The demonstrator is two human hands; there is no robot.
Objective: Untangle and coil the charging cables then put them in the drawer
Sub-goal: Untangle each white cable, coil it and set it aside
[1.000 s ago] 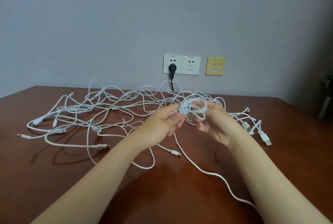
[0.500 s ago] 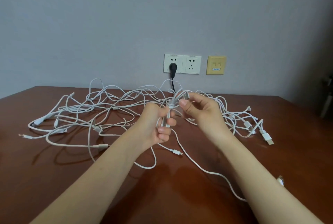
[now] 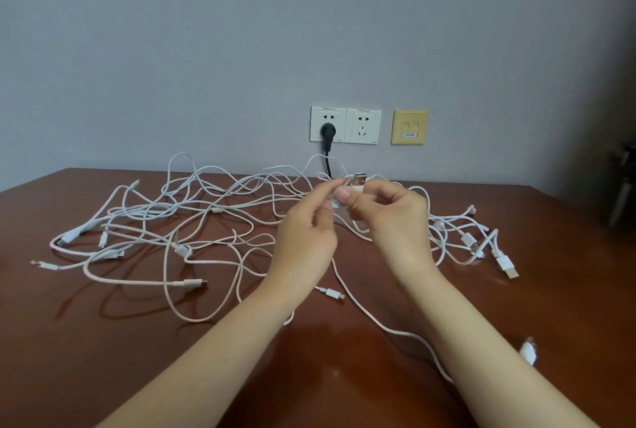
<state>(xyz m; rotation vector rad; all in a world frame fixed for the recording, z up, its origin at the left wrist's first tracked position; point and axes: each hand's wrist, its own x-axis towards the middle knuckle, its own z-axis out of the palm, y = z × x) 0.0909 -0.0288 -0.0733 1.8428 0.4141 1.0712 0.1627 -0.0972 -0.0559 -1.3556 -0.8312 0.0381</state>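
Charging cables (image 3: 213, 210): white, many, in one loose tangle across the far half of the tabletop (image 3: 103, 358), left to right. Strands cross so often that no single one can be traced end to end.
Held cable (image 3: 401, 332): raised above the tangle at centre, between the two hands. A loose length drops to the tabletop and runs near and right until the right forearm covers it.
USB plug (image 3: 358, 181): metal end pointing up, just above the right hand's fingers; blurred.
Right hand (image 3: 392, 217): thumb and curled fingers (image 3: 347, 197) clamped on the USB plug body.
Left hand (image 3: 306, 238): forefinger and thumb pinch the held cable just left of the plug, other fingers curled in. What sits between the two hands is mostly hidden; only a pale wad shows.
Right cluster: several connectors (image 3: 504, 262) lie together at the tangle's right end.
Stray plug (image 3: 528, 352): white, near right, half hidden behind the right forearm.
Wall: double socket (image 3: 361, 126) with a black plug (image 3: 327, 131) in its left half; the black cord drops behind the cables. Yellow plate (image 3: 409, 126) just to the right.
Right edge: dark object (image 3: 624, 186), cut off, cannot identify.
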